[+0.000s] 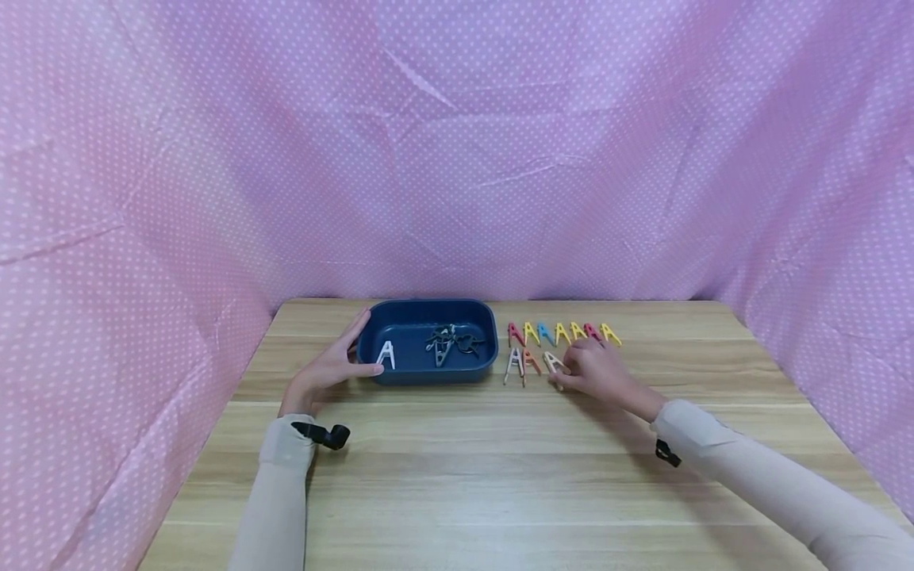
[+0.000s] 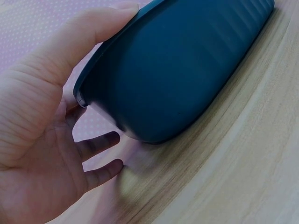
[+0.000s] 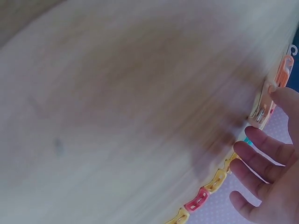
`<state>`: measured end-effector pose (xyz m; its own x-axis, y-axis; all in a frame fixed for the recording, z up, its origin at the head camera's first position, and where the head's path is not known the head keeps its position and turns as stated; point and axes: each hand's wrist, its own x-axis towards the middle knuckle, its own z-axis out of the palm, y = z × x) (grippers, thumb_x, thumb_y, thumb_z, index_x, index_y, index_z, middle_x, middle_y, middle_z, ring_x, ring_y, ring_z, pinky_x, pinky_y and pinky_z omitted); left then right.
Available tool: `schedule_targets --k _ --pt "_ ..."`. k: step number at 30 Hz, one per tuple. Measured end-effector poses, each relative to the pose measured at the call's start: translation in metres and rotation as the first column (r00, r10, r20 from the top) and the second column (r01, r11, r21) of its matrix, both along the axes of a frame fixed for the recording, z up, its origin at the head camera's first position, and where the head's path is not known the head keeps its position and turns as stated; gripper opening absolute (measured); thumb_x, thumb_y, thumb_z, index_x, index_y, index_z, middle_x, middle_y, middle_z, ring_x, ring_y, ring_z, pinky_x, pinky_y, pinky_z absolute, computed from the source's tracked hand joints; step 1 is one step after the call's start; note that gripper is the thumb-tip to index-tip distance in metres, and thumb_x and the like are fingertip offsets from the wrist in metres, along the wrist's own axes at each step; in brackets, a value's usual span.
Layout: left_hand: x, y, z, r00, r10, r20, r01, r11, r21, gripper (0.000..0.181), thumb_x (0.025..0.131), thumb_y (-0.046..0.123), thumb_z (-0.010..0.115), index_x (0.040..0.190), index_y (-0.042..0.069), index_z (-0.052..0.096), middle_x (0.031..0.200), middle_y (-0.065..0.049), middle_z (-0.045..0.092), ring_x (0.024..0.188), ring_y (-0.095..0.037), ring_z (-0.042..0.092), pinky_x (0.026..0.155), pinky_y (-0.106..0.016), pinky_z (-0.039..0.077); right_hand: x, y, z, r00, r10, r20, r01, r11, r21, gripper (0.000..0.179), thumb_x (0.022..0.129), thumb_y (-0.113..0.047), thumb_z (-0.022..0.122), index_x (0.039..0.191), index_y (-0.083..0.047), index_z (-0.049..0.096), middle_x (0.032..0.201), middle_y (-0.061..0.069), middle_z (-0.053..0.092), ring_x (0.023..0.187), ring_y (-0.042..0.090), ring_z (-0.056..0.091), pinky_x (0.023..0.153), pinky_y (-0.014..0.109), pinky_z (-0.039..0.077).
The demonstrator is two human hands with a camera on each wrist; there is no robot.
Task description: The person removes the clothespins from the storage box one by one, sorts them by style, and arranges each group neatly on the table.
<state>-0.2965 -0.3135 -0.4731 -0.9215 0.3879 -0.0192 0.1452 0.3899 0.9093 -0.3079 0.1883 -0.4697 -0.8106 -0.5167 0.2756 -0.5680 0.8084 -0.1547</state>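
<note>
My left hand (image 1: 327, 373) spans the left end of a dark blue plastic tub (image 1: 428, 379). Its thumb lies along the rim, and the other fingers reach straight along the outside; the left wrist view shows the tub's wall (image 2: 173, 74) beside them. On the table to the right, my right hand (image 1: 600, 370) pinches a beige clothespin (image 1: 553, 362) between thumb and forefinger. The remaining fingers are spread in the right wrist view. Left of that clothespin lie an orange clothespin (image 1: 529, 361) and a whitish clothespin (image 1: 514, 362), side by side.
Behind them runs a row of several clothespins, among them a blue clothespin (image 1: 546, 333) and a yellow clothespin (image 1: 562, 332). Inside the tub are a white clothespin (image 1: 386, 354) and several dark clips (image 1: 469, 343). A pink dotted curtain (image 1: 457, 198) surrounds the wooden table (image 1: 443, 460).
</note>
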Motion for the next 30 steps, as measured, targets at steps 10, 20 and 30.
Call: schedule_targets --k 10,20,30 --pt "0.000 0.000 -0.001 1.000 -0.001 0.015 0.001 1.000 0.002 0.109 0.092 0.026 0.078 0.165 0.032 -0.003 0.172 0.006 -0.014 0.159 -0.037 -0.003 0.126 -0.063 0.010 -0.004 -0.008 -0.002 0.999 -0.036 0.033 0.037 0.999 -0.013 0.039 0.084 -0.047 0.081 0.067 -0.018 0.062 0.071 -0.004 0.058 0.069 0.014 0.051 0.076 0.043 0.046" --pt "0.000 0.001 0.000 1.000 0.009 0.028 -0.009 1.000 0.002 0.109 0.091 0.028 0.078 0.164 0.034 -0.002 0.172 0.007 -0.014 0.159 -0.037 -0.003 0.126 -0.063 0.008 -0.009 -0.012 -0.003 0.996 -0.076 0.052 0.076 0.997 -0.003 0.039 0.084 -0.048 0.080 0.072 -0.015 0.065 0.075 0.000 0.062 0.073 0.018 0.054 0.099 0.063 0.041" --pt "0.000 0.001 0.000 1.000 0.008 0.016 -0.008 1.000 -0.001 0.108 0.092 0.025 0.077 0.164 0.033 -0.002 0.172 0.007 -0.012 0.159 -0.035 -0.003 0.126 -0.061 0.009 -0.009 -0.013 -0.003 0.997 -0.068 0.047 0.068 0.998 -0.005 0.040 0.084 -0.049 0.080 0.072 -0.014 0.066 0.076 0.000 0.064 0.074 0.019 0.057 0.103 0.067 0.038"
